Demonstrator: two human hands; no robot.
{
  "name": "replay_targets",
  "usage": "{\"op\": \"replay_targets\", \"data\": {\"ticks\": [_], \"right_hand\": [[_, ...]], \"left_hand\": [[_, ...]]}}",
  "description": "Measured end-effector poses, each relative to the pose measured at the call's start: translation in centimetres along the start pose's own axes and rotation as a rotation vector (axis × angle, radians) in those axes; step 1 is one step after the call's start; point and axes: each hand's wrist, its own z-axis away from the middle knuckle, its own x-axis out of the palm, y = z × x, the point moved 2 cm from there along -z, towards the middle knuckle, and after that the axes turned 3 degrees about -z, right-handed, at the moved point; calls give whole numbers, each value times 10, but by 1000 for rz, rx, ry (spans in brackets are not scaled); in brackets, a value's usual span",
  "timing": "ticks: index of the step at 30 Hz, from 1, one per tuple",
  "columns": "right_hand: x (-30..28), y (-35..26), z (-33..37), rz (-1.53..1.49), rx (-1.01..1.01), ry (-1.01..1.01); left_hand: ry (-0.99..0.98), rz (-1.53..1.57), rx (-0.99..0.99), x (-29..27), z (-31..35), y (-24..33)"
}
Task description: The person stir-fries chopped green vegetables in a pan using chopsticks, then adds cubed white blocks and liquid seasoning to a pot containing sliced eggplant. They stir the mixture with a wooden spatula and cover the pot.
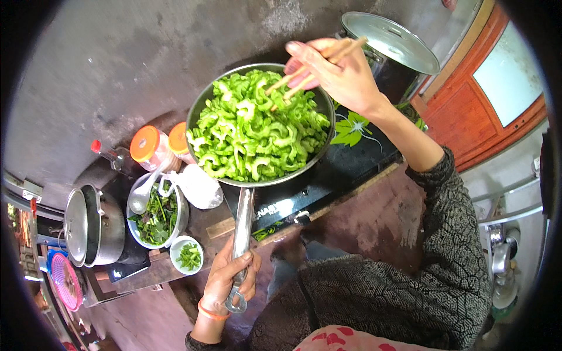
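A wide frying pan (331, 130) is heaped with green, crescent-shaped slices (257, 128) that look like bitter melon. My left hand (229, 274) is closed around the end of its long metal handle (243, 219). Above the pan's far right rim is my right hand (336, 73), its fingers closed on a pair of wooden chopsticks (298, 79). The chopstick tips touch the slices in the upper right part of the heap. Beneath the pan lies a black glass stove (363, 155) with a green leaf print; the pan hides its burner.
Left of the pan stand orange-lidded jars (146, 143), a white plastic bag (202, 187), a bowl of leafy herbs with a spoon (185, 219), and a small bowl of chopped greens (175, 266). A lidded pot (108, 234) is farther left. A large pot (389, 76) stands behind my right hand.
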Motion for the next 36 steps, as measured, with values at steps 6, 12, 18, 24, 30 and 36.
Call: {"op": "replay_targets", "data": {"ticks": [6, 12, 18, 24, 30, 36], "right_hand": [[1, -41, -6, 206, -88, -101], [0, -78, -12, 310, -207, -189], [6, -92, 13, 349, -399, -176], [45, -31, 68, 181, -383, -509], [61, 3, 108, 472, -631, -617], [45, 25, 115, 709, -715, -585]], "left_hand": [[-140, 135, 11, 1, -1, -16], [-160, 139, -3, 1, 0, -17], [-148, 110, -5, -2, 1, -17], [-154, 124, -14, -3, 0, -18], [-144, 111, -36, -2, 1, -19], [-134, 175, -32, -2, 2, -22]]}}
